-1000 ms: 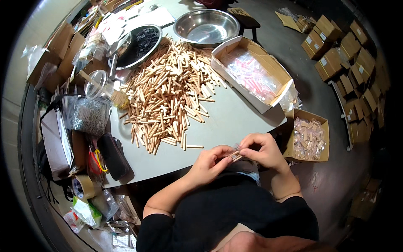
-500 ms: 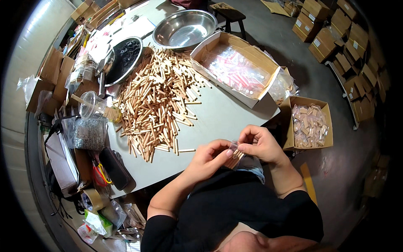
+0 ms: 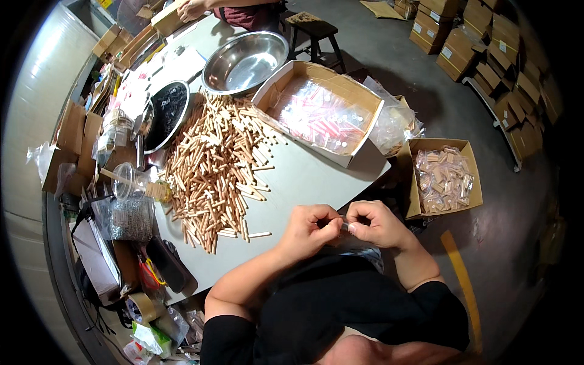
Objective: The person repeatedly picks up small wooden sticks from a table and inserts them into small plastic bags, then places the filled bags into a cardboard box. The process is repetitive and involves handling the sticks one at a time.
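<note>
Close together in front of my body, my left hand (image 3: 311, 230) and my right hand (image 3: 378, 224) are both closed in a pinch. Between their fingertips runs the edge of a small clear plastic bag (image 3: 345, 225). What the bag contains is hidden by my hands at this moment. On the table beyond my left hand lies a large heap of short wooden dowels (image 3: 213, 164), with one stray dowel (image 3: 260, 235) at its near edge.
An open carton of clear, pink-edged bags (image 3: 322, 112) stands on the table (image 3: 298, 176). Right of the table, a box (image 3: 443, 182) holds filled packets. Behind the heap are a steel basin (image 3: 243, 64) and a bowl of black pieces (image 3: 167, 115). A person's arm (image 3: 207, 7) shows at the far edge.
My hands have shifted slightly down, and their fingers now pinch the bag's edge from both sides. Dowels visible inside the bag before are now out of sight. The whole view has shifted slightly.
</note>
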`<state>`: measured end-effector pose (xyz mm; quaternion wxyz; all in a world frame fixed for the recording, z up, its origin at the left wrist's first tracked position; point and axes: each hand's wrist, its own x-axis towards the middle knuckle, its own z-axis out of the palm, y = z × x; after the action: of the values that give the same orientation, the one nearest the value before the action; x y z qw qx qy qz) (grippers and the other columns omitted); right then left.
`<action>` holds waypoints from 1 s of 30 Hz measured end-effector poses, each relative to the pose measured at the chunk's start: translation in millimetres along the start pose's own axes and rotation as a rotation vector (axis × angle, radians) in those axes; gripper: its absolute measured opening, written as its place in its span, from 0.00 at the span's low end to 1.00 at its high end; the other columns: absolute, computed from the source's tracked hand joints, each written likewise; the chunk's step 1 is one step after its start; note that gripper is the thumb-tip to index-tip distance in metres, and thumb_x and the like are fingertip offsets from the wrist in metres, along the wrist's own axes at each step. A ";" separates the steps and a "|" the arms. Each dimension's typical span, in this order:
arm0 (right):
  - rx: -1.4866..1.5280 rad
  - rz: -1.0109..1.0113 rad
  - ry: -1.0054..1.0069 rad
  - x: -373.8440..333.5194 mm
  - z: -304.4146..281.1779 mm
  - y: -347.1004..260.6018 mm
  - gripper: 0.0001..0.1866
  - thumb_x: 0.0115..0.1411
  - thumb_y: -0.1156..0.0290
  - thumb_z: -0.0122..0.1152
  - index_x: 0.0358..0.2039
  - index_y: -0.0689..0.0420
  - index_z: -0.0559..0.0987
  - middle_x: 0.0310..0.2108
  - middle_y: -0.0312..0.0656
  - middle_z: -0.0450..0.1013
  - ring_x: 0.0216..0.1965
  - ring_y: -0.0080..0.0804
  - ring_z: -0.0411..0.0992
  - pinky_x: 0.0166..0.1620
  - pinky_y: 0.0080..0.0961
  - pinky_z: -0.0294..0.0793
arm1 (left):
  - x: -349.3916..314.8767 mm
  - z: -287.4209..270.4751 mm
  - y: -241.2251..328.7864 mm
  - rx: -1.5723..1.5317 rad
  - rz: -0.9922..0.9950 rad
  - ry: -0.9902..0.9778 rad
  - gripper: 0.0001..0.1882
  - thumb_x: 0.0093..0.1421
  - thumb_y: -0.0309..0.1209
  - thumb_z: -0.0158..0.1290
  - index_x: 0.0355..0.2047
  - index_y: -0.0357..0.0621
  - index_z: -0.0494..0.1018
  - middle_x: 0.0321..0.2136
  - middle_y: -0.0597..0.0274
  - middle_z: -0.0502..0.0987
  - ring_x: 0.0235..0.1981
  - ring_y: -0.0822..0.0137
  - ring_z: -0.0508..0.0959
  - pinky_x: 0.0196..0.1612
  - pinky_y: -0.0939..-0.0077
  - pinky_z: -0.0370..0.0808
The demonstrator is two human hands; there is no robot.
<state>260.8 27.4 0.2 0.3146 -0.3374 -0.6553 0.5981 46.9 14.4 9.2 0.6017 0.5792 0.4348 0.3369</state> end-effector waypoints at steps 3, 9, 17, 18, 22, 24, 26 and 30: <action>0.060 0.072 0.092 -12.9 -13.2 -2.1 0.08 0.57 0.73 0.61 0.25 0.62 0.73 0.23 0.33 0.68 0.27 0.19 0.64 0.31 0.20 0.66 | 15.5 -3.4 14.6 0.184 0.074 -0.029 0.09 0.61 0.28 0.57 0.28 0.33 0.78 0.21 0.58 0.80 0.23 0.73 0.77 0.28 0.78 0.74; -0.179 0.024 0.746 -64.8 -82.8 41.7 0.09 0.61 0.74 0.63 0.26 0.60 0.73 0.21 0.28 0.65 0.24 0.14 0.61 0.28 0.16 0.62 | 99.9 -33.6 46.6 0.766 0.536 0.060 0.06 0.58 0.26 0.57 0.35 0.38 0.79 0.30 0.51 0.81 0.32 0.52 0.81 0.36 0.65 0.77; -0.424 0.192 0.971 -94.1 -89.7 41.9 0.09 0.61 0.73 0.64 0.27 0.61 0.74 0.18 0.26 0.62 0.21 0.12 0.57 0.23 0.15 0.56 | 232.9 -35.3 7.3 1.351 0.580 -0.268 0.10 0.58 0.28 0.49 0.32 0.39 0.79 0.39 0.49 0.80 0.41 0.50 0.79 0.46 0.59 0.76; -0.409 0.209 0.955 -91.9 -83.6 41.0 0.08 0.60 0.74 0.64 0.27 0.61 0.74 0.19 0.26 0.62 0.21 0.13 0.57 0.24 0.15 0.57 | 236.5 -33.5 8.6 1.408 0.559 -0.305 0.10 0.59 0.29 0.48 0.30 0.39 0.79 0.39 0.49 0.80 0.41 0.51 0.79 0.46 0.59 0.76; -0.475 0.168 0.832 -78.7 -70.3 40.7 0.07 0.56 0.77 0.66 0.26 0.62 0.75 0.20 0.32 0.66 0.22 0.16 0.61 0.26 0.18 0.62 | 232.6 -37.2 15.3 1.287 0.548 -0.079 0.07 0.56 0.31 0.54 0.27 0.40 0.77 0.32 0.51 0.80 0.36 0.51 0.80 0.41 0.57 0.76; -0.502 0.144 0.753 -65.3 -57.1 33.4 0.06 0.55 0.77 0.66 0.27 0.63 0.76 0.22 0.35 0.69 0.22 0.18 0.64 0.27 0.19 0.66 | 210.7 -41.5 43.5 1.127 0.455 -0.020 0.08 0.54 0.32 0.58 0.27 0.40 0.77 0.28 0.51 0.80 0.33 0.51 0.80 0.38 0.57 0.76; -0.514 0.111 0.620 -47.1 -38.8 28.4 0.05 0.54 0.76 0.66 0.29 0.62 0.77 0.25 0.39 0.72 0.25 0.24 0.70 0.29 0.22 0.70 | 201.4 -58.2 40.0 0.945 0.571 0.083 0.11 0.53 0.33 0.62 0.34 0.40 0.80 0.23 0.51 0.79 0.27 0.53 0.80 0.32 0.62 0.75; -0.609 -0.105 0.260 -6.1 7.6 12.0 0.08 0.53 0.70 0.67 0.30 0.61 0.80 0.29 0.47 0.74 0.32 0.46 0.74 0.38 0.34 0.75 | 167.9 -78.0 41.6 0.653 0.545 0.221 0.12 0.59 0.33 0.61 0.39 0.37 0.80 0.19 0.54 0.76 0.19 0.67 0.75 0.26 0.71 0.72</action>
<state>258.9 18.7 -12.4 0.3108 -0.4551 -0.7748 0.3097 46.0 202.8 31.9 0.2260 0.7931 0.4117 0.3879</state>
